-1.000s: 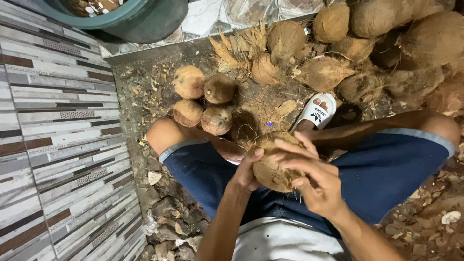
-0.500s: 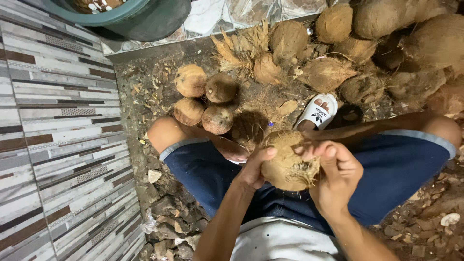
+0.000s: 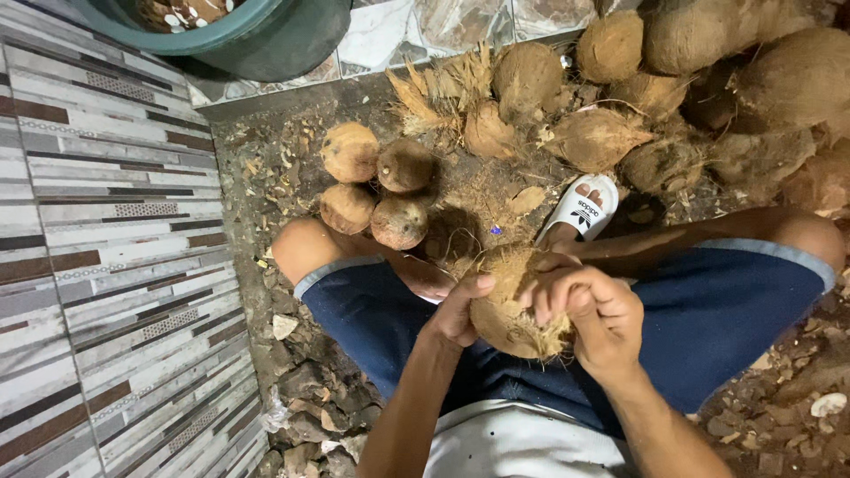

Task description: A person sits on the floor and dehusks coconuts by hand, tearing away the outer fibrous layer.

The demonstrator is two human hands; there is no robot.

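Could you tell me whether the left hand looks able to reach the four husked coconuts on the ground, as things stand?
Probably yes, once freed: the left hand grips the coconut with the right hand. The four husked coconuts lie just past the left knee, nothing between.

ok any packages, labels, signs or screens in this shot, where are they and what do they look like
No packages, signs or screens.
Sandal strap marking: the only printed thing in view, dark lettering on the white strap of a slide sandal worn on a foot, on the dirt just above the coconut held in the left hand and right hand.
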